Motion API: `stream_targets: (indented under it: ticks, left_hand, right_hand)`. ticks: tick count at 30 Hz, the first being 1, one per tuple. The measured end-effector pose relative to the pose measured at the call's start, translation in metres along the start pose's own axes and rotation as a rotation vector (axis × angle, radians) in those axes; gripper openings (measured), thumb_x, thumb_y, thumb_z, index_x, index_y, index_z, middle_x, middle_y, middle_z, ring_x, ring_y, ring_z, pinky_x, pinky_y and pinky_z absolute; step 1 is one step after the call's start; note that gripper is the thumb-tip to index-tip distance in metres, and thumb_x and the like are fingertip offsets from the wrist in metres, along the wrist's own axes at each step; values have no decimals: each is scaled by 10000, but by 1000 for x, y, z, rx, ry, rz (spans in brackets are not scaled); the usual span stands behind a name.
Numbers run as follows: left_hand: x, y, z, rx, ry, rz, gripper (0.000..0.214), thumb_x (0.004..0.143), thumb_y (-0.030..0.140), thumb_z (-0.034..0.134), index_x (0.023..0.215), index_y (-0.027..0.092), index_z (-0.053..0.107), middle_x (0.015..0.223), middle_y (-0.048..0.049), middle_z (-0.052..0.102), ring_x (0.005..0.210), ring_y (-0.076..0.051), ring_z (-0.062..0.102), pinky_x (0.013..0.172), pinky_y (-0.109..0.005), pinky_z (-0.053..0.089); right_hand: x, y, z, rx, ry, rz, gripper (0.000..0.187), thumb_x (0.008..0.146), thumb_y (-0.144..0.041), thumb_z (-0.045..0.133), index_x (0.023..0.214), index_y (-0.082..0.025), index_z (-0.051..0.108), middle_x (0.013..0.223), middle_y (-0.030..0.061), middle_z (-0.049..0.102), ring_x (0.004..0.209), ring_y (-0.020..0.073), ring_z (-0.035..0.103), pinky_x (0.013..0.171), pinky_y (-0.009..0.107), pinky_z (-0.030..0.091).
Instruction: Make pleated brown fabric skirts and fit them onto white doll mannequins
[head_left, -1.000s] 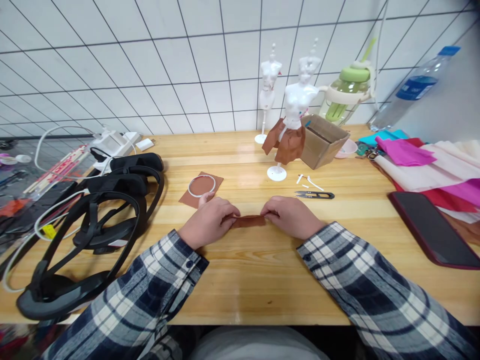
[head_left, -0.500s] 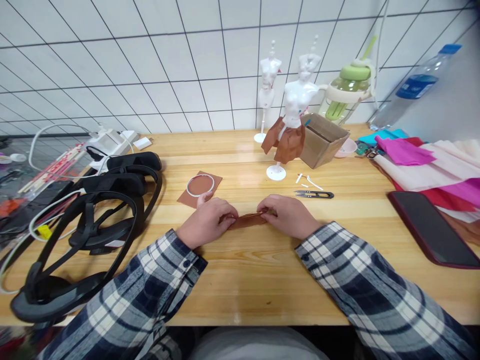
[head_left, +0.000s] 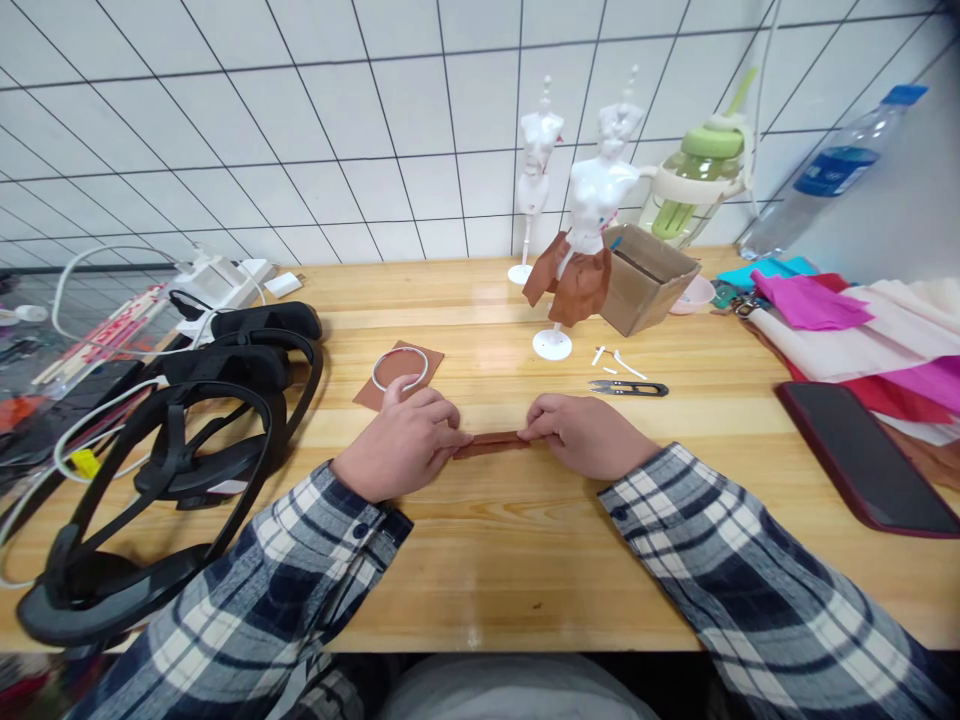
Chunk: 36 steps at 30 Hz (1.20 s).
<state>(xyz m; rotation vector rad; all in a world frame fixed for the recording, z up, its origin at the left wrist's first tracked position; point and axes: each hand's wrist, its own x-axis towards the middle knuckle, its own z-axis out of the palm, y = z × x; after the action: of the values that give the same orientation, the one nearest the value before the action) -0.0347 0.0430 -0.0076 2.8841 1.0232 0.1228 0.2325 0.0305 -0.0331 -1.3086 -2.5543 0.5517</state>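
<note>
A narrow folded strip of brown fabric (head_left: pixel 492 444) lies on the wooden table between my hands. My left hand (head_left: pixel 405 440) has its fingertips closed at the strip's left end, with one outer finger sticking out toward a metal ring. My right hand (head_left: pixel 589 433) pinches the strip's right end between thumb and forefinger. The silvery ring (head_left: pixel 428 366) rests on a square of brown fabric (head_left: pixel 369 396), just beyond my left hand. Thread snips (head_left: pixel 630 388) lie past my right hand.
Two small white dress forms (head_left: pixel 600 190) stand at the back, one draped in brown fabric (head_left: pixel 585 285). Behind are a cardboard box (head_left: pixel 649 285), green-lidded cup (head_left: pixel 709 145) and water bottle (head_left: pixel 832 170). Black headsets (head_left: pixel 172 500) sit left; a phone (head_left: pixel 874 455) and cloths (head_left: pixel 911 335) right.
My left hand has shifted slightly left and one outer finger has stretched out over the ring. My right hand has moved slightly right. More of the strip shows, lying flatter on the table.
</note>
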Motion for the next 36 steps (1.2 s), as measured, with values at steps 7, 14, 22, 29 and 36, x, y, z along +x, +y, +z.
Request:
stream_targets:
  ticks: [7,14,22,29,36]
  left_hand:
    - [-1,-6,-1,-73,-23,-31,241,873,234,545,931,339,753,966,-23,670,956,-213,550,976,-473,252]
    - [0,-16,12,-201,54,-116,252,909,219,509,1018,300,722,965,-17,698,940,-173,614,987,-416,268]
    - [0,-20,19,-264,124,-185,232,918,226,504,1012,290,706,979,-7,734,969,-178,637,1036,-450,253]
    - [2,-22,25,-270,154,-199,216,920,254,505,982,257,712,940,-22,738,911,-181,645,921,-374,400]
    - [-9,-35,-3,215,220,-452,267,935,304,447,1015,227,690,914,-89,709,901,-286,606,826,-445,380]
  right_hand:
    - [1,2,1,31,14,22,366,770,-28,498,911,-264,740,997,-4,701,842,156,649,729,269,447]
    - [2,2,6,207,332,7,373,791,-23,454,1049,-204,653,947,14,684,856,139,630,776,255,466]
    - [2,-20,7,-39,119,-73,449,823,-78,490,1202,-270,636,1013,25,675,840,151,636,692,252,435]
    - [4,-19,8,-95,20,-45,368,808,-74,506,1059,-268,694,973,30,664,812,152,633,681,256,426]
    - [3,-9,7,118,195,-36,307,757,-15,473,903,-214,655,912,6,669,817,146,622,727,252,446]
